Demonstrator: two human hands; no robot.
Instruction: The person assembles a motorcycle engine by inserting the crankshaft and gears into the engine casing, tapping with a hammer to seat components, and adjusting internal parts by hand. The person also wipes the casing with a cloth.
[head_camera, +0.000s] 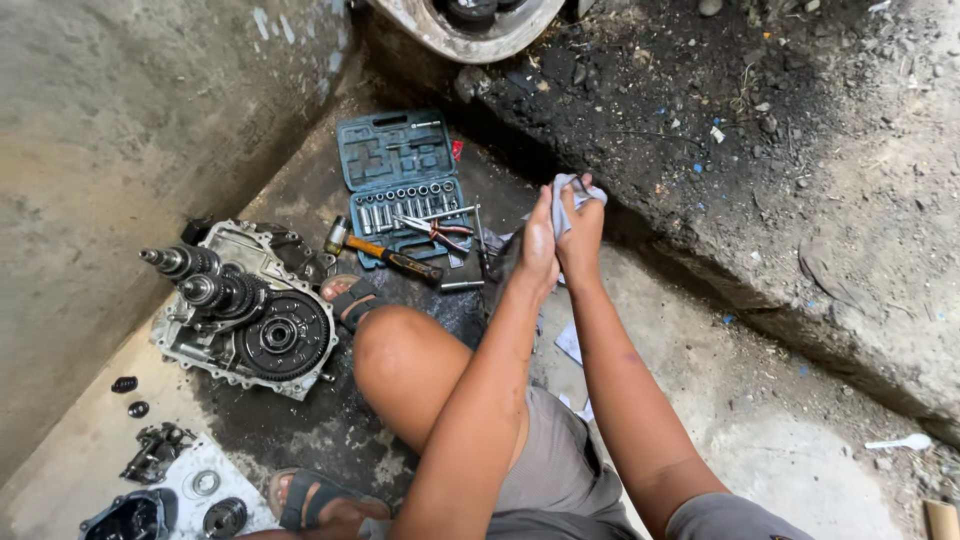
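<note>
Both my hands are held together out in front of me, rubbing a small grey rag (572, 190). My left hand (538, 245) presses against the rag from the left, and my right hand (582, 232) grips it from the right. The hands hover above the concrete floor just right of an open blue socket set case (398, 170). A hammer with an orange and black handle (385, 252) lies across the case's front edge, with red-handled pliers (436, 229) beside it.
An opened gearbox half (250, 310) with gear shafts stands on the floor at the left, beyond my knee. Small parts (150, 450) lie at the lower left. A concrete wall (110, 150) rises left, and a dirt bank (780, 170) right.
</note>
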